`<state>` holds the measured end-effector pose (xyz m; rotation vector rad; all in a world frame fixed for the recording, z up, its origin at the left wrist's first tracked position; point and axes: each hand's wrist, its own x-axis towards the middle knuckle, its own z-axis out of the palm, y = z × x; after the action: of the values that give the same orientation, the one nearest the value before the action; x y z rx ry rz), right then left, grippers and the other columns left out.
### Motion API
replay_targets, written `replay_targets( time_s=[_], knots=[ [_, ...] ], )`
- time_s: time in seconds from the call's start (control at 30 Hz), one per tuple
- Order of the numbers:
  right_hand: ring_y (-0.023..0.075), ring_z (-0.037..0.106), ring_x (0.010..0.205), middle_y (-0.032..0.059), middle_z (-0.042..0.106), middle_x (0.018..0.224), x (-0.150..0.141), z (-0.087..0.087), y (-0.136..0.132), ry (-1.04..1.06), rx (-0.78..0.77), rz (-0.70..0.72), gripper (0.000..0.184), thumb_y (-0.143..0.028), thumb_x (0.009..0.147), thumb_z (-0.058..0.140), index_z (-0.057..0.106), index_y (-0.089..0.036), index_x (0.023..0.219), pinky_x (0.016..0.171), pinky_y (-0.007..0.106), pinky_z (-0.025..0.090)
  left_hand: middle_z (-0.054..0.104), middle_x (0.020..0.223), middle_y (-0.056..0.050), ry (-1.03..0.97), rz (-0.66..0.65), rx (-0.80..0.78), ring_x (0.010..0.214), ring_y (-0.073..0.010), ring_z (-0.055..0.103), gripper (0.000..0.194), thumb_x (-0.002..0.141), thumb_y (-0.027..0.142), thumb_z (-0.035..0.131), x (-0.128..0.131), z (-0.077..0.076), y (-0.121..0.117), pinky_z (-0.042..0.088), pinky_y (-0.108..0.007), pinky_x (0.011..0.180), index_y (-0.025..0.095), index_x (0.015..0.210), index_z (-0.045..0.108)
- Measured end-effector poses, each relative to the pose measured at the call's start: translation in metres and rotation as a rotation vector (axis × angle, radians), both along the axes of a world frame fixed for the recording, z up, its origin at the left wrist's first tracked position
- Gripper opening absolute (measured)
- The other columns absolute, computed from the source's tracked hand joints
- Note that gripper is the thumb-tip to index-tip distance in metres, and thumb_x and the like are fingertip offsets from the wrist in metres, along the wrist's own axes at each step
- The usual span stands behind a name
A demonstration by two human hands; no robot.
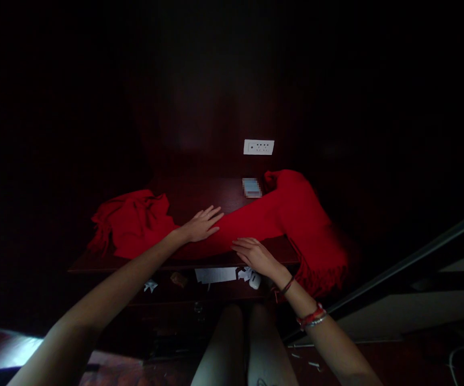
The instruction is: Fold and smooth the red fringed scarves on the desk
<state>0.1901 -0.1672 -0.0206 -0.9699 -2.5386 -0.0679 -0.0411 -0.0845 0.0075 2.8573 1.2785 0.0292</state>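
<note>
- Our left hand [200, 225] lies flat and open, fingers spread, pressing on the middle of the red fringed scarf [256, 220]; it grips nothing.
- Our right hand [256, 256] is also open and palm down, resting on the scarf's near edge just beside the front lip of the dark wooden desk [184, 201] — again holding nothing.
- The scarf stretches across the desk from a bunched heap at the left to a longer length that drapes over the right end, its fringe hanging below the desktop.
- We judge the hanging right end the main risk: its weight could drag the whole cloth off the desk if both palms lift at once.
- The blurred small card [252, 187] lies at the far side, touching or just beside the scarf; a sweep of the cloth could push it away or bury it.
- In the open shelf below the desktop sit a white paper slip [216, 275] and crumpled paper scraps [246, 274], near our right wrist — a snagged fringe or bracelet could pull them out.
- The scene is very dim, so folds and edges are hard to read, and we could misjudge where the scarf ends.
- A white wall socket [258, 147] sits on the far wall, well apart from the hands.
</note>
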Motion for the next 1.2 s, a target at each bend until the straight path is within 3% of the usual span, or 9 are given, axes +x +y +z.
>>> replay_targets(
  time_s=[0.07,0.13,0.3,0.43,0.53,0.67,1.0,1.13,1.2],
  knots=[
    [0.0132,0.043,0.104,0.0034,0.055,0.107,0.000,-0.003,0.001,0.048,-0.045,0.016,0.029,-0.020,0.082,0.036,0.051,-0.019,0.107,0.088,0.030,0.031,0.006,0.137,-0.003,0.022,-0.196,-0.022,0.123,-0.0211,0.002,0.055,0.082,0.047,0.021,0.009,-0.006,-0.013,0.011,-0.036,0.097,0.023,0.130,0.010],
    [0.0124,0.044,0.103,0.0027,0.056,0.105,0.002,-0.006,0.001,0.103,-0.087,0.017,0.029,-0.019,0.082,0.035,0.051,-0.019,0.107,0.089,0.030,0.031,0.009,0.137,-0.003,0.058,-0.272,-0.077,0.123,-0.0205,0.004,0.061,0.079,0.051,0.025,0.009,-0.012,-0.023,0.011,-0.035,0.097,0.023,0.130,0.007],
    [0.0122,0.047,0.098,0.0029,0.058,0.100,0.006,-0.005,0.002,0.167,-0.138,0.012,0.026,-0.019,0.081,0.038,0.053,-0.019,0.102,0.087,0.029,0.034,0.012,0.136,-0.006,0.061,-0.252,-0.112,0.123,-0.0219,0.008,0.073,0.073,0.057,0.034,-0.009,-0.010,-0.032,0.010,-0.037,0.096,0.022,0.130,0.006],
    [0.0128,0.049,0.093,0.0054,0.057,0.097,0.004,0.003,0.005,0.102,-0.092,-0.019,0.025,-0.022,0.080,0.041,0.052,-0.017,0.102,0.082,0.027,0.036,0.034,0.125,-0.007,-0.018,-0.224,-0.004,0.113,-0.0220,0.030,0.060,0.070,0.051,0.043,-0.013,0.002,-0.042,0.021,-0.033,0.092,0.022,0.122,0.032],
    [0.0135,0.049,0.090,0.0055,0.058,0.092,0.000,0.010,0.008,-0.030,-0.033,0.017,0.023,-0.021,0.080,0.041,0.053,-0.017,0.099,0.079,0.027,0.036,0.045,0.114,-0.008,0.045,-0.208,0.025,0.102,-0.0221,0.042,0.045,0.070,0.033,0.048,-0.011,0.005,-0.051,0.031,-0.031,0.084,0.020,0.113,0.043],
    [0.0137,0.049,0.083,0.0052,0.058,0.087,-0.010,0.016,0.010,-0.189,0.033,0.063,0.021,-0.018,0.080,0.040,0.054,-0.016,0.096,0.076,0.027,0.036,0.045,0.115,-0.009,0.145,-0.233,0.020,0.101,-0.0219,0.043,0.046,0.070,0.011,0.041,-0.011,0.003,-0.052,0.036,-0.030,0.077,0.020,0.115,0.041],
    [0.0123,0.046,0.071,0.0028,0.055,0.074,-0.026,0.004,0.017,-0.173,0.122,-0.047,0.020,-0.020,0.082,0.037,0.056,-0.018,0.082,0.066,0.024,0.033,0.052,0.093,-0.005,0.024,-0.112,0.116,0.084,-0.0169,0.050,0.028,0.081,0.013,0.030,-0.011,0.001,-0.058,0.038,-0.025,0.067,0.020,0.097,0.052],
    [0.0126,0.045,0.070,0.0027,0.054,0.073,-0.026,0.001,0.015,-0.197,0.139,-0.043,0.019,-0.020,0.082,0.037,0.056,-0.017,0.080,0.065,0.025,0.032,0.052,0.090,-0.005,-0.050,-0.107,0.040,0.084,-0.0158,0.049,0.027,0.078,0.009,0.033,-0.009,0.000,-0.061,0.037,-0.024,0.068,0.018,0.092,0.053],
    [0.0129,0.045,0.071,0.0031,0.054,0.074,-0.026,0.004,0.012,-0.220,0.134,-0.042,0.018,-0.020,0.082,0.038,0.056,-0.017,0.080,0.065,0.025,0.032,0.052,0.089,-0.004,-0.102,-0.152,-0.104,0.082,-0.0147,0.049,0.020,0.076,0.013,0.041,-0.011,0.005,-0.058,0.037,-0.023,0.069,0.018,0.090,0.054]
  ],
)
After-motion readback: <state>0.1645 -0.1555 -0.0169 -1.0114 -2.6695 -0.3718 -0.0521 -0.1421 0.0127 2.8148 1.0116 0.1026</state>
